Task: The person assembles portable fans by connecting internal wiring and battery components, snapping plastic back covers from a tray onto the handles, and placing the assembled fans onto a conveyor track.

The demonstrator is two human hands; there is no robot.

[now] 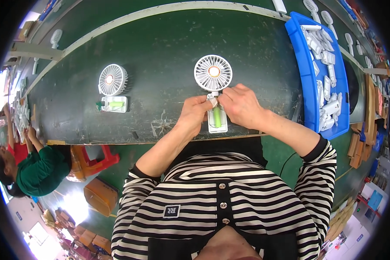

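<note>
A white handheld fan (213, 73) lies on the dark green workbench in front of me, its round grille pointing away from my body. Its handle (223, 128) is open, showing a light green cylindrical battery (217, 118) inside. My left hand (192, 113) grips the handle from the left near the neck, and a white wrap or cover shows on one fingertip. From the right, my right hand (243, 106) is closed with curled fingers at the neck. Whatever small part lies between the fingertips is hidden. A second fan (112, 80) sits at the left, with its opened handle (122, 104) toward me.
A blue bin (308, 97) full of white plastic parts stands at the right. More white fans (327, 18) lie beyond the bench's pale rail (160, 9). At the far left, a co-worker in a green top (43, 173) sits near a red stool (104, 160).
</note>
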